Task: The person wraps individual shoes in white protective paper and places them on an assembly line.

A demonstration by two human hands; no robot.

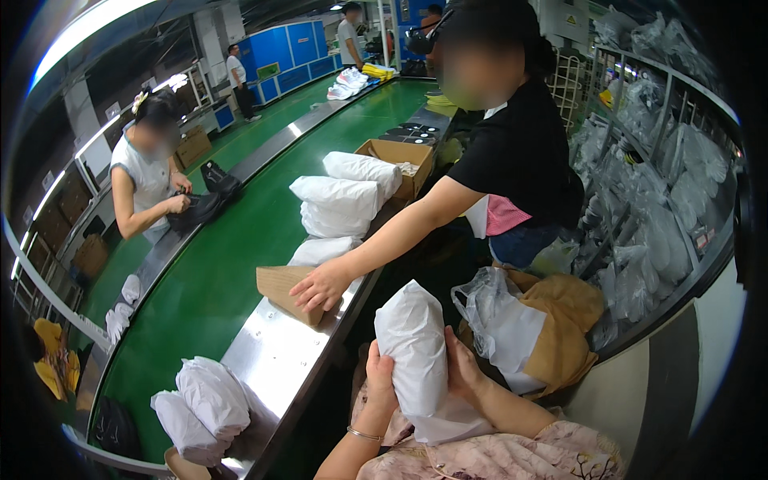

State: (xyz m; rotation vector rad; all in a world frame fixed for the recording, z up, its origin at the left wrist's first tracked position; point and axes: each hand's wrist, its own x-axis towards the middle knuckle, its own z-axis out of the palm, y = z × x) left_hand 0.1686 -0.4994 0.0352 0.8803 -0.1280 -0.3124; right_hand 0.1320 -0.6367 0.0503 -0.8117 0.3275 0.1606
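**White tissue bundle held upright over the lap**

White tissue paper covers the bundle (414, 352), which stands upright between both hands, just in front of the person's floral-sleeved lap and beside the steel edge (276, 352) of the green conveyor belt (216, 272).

- Left hand (380, 376): closed around the bundle's lower left side, thumb up along the paper (a thin bracelet sits at the wrist).
- Right hand (464, 372): fingers pressed flat against the lower right side, clamping the bundle from the opposite direction.

Step in hand, as a judgement: the wrap appears to be being smoothed or closed at its lower end, where loose paper flares out.

Next move, as a judgement: it calls for a steady two-sided hold so the paper does not slip.

Nearby: a co-worker's hand (320, 286) rests on a brown cardboard piece (280, 290); further wrapped bundles (210, 400) lie on the belt.
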